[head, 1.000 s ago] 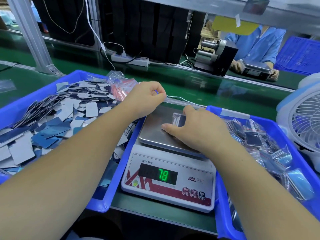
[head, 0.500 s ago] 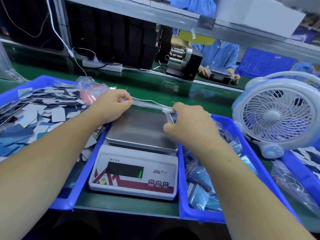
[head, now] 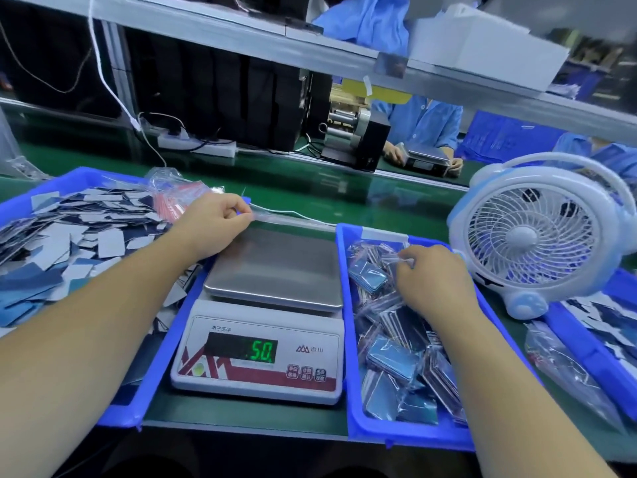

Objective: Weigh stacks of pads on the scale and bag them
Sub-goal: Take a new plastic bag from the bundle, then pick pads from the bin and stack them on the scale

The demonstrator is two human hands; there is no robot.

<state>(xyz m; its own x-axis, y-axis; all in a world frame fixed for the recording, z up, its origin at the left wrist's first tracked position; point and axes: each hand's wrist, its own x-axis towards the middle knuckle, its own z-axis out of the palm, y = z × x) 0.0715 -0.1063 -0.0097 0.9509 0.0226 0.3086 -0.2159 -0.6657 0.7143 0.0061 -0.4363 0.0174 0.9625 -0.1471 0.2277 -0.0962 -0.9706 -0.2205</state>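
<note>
Our right hand (head: pixel 431 284) is down in the blue bin (head: pixel 348 339) of full bags, fingers curled on a small bag of pads (head: pixel 401 260). If we let go too high, it could bounce out. Our left hand (head: pixel 213 222) pinches an empty clear bag (head: pixel 275 219) just behind the scale (head: pixel 265 326). The pan between our hands has nothing on it but shows 50, so the bag touching it could spoil the next weight. Loose pads (head: pixel 82 236) wait in the tray under our left arm.

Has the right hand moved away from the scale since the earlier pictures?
Yes. The right hand left the scale pan, going right, into the blue bin of bagged pads.
</note>
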